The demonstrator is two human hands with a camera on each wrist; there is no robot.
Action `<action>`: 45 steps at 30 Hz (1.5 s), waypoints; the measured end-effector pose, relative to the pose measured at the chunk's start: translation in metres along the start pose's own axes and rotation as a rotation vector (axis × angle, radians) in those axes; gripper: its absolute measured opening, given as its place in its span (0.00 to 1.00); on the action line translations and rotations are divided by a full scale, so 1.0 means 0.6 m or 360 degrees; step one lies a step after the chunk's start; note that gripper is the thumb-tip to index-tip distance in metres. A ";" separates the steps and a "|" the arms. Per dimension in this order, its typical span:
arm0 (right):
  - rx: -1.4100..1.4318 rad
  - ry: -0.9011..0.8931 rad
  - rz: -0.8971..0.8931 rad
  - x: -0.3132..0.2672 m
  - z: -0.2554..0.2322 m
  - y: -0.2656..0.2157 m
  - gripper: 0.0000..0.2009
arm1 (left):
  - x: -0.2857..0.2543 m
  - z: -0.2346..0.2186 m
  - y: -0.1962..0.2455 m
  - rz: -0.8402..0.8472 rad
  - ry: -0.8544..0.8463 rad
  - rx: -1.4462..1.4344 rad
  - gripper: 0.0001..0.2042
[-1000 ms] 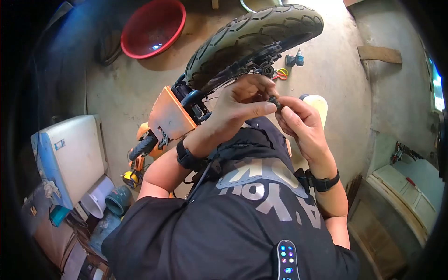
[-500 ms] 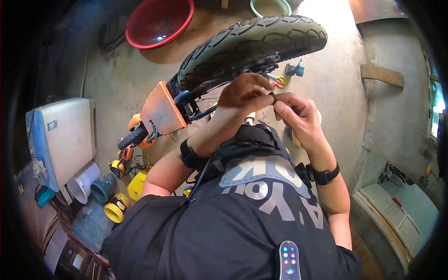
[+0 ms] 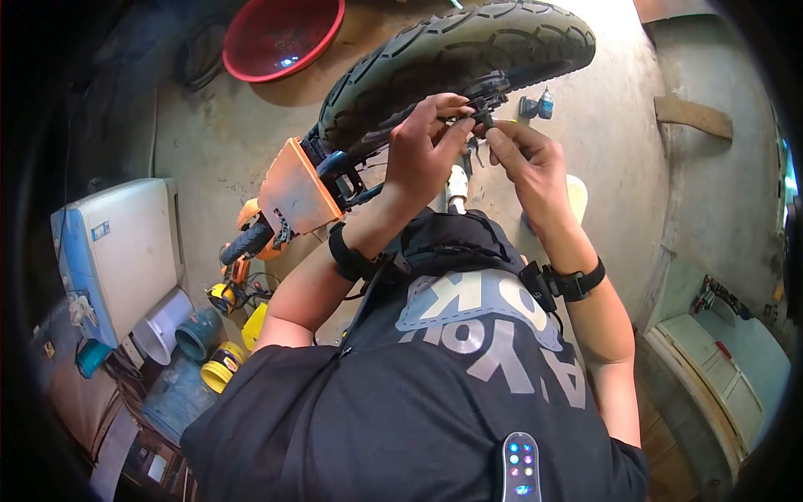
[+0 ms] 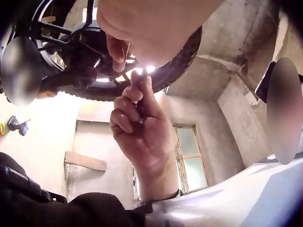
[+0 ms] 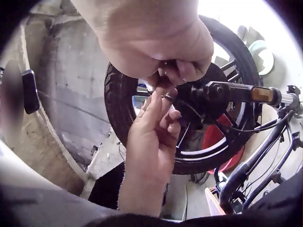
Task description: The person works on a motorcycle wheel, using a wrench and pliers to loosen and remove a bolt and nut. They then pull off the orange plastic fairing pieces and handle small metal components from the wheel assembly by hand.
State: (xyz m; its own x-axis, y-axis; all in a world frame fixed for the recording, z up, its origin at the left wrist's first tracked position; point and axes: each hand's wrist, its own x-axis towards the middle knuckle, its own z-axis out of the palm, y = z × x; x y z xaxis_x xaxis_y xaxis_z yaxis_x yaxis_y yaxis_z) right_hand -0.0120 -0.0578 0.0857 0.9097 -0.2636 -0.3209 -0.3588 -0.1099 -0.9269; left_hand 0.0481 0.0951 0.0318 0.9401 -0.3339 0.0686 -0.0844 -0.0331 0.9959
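Note:
Both hands meet just below the axle area of a black-tired wheel. The left hand pinches a small dark part between thumb and fingers. From the other side, the right hand grips the same part, thumb against bent forefinger. In the left wrist view the right hand points up toward the left hand, under the wheel. The right wrist view has the left hand and right hand nearly touching in front of the spokes; fingers largely hide the part.
An orange panel of the vehicle stands left of the hands. Behind are a red basin and a blue bottle-like object. Buckets, one yellow, sit beside a white-and-blue cabinet at left.
Both hands have moved up toward the wheel's axle area with the small part between them. The scissors on the floor are now hidden from the head view.

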 end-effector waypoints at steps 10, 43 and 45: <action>-0.0048 0.0065 -0.0091 0.005 0.019 0.000 0.16 | -0.008 -0.023 -0.015 0.0037 -0.0135 -0.0011 0.16; -0.0006 0.0351 -0.0424 0.015 0.061 0.036 0.10 | -0.005 -0.008 0.003 -0.0334 -0.0110 -0.0264 0.21; -0.0068 0.0369 -0.0457 0.015 0.059 0.036 0.10 | -0.011 -0.007 -0.005 -0.0235 -0.0079 -0.0168 0.18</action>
State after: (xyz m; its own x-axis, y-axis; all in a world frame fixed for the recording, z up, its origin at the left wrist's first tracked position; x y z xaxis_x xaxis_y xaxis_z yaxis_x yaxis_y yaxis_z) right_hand -0.0044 -0.0284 0.0557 0.9048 -0.4257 0.0082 -0.1086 -0.2494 -0.9623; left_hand 0.0434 0.1014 0.0284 0.9220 -0.3792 -0.0790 0.0906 0.0128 0.9958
